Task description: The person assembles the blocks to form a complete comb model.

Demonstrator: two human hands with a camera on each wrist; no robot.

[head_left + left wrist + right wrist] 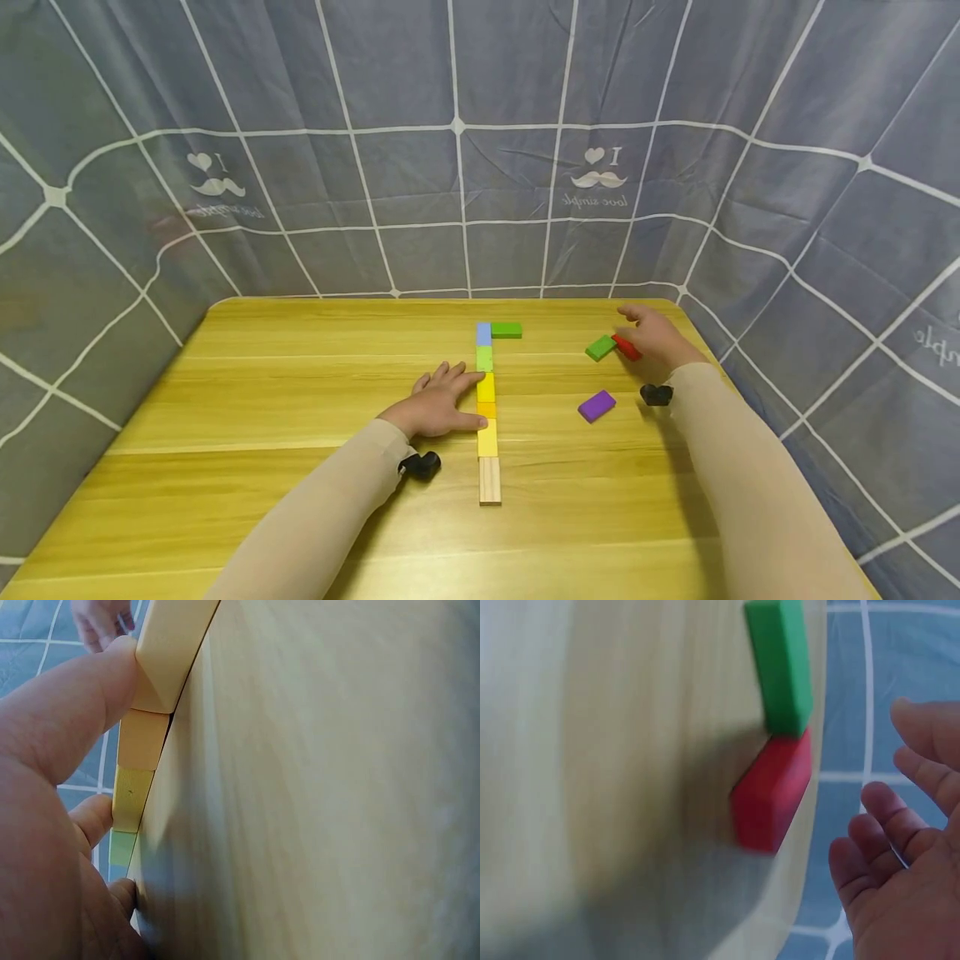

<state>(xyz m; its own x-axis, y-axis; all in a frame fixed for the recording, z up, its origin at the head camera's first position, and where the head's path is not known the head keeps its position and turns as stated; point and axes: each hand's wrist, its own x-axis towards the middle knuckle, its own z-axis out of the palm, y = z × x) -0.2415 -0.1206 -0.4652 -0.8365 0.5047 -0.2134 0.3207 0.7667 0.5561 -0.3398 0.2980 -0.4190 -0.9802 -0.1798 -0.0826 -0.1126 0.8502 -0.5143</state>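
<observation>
A straight row of wooden blocks runs down the table: blue (483, 334), light green (484, 358), yellow (487, 387), orange (487, 410), pale yellow (487, 437) and plain wood (490, 481). Beside the blue one, a green block (506, 331) juts out to the right. My left hand (438, 404) lies spread at the row's left side; its thumb touches the pale yellow block (169, 664) and a fingertip touches the yellow block (132, 796). Over at the right, my right hand (656, 337) hovers by a red block (627, 347), holding nothing, fingers loosely bent and apart from it.
A loose green block (600, 347) touches the red one end to end. Nearer to me lies a purple block (597, 406). The wooden table (300, 500) is bordered by a grey checked curtain (405, 175) at the back and sides.
</observation>
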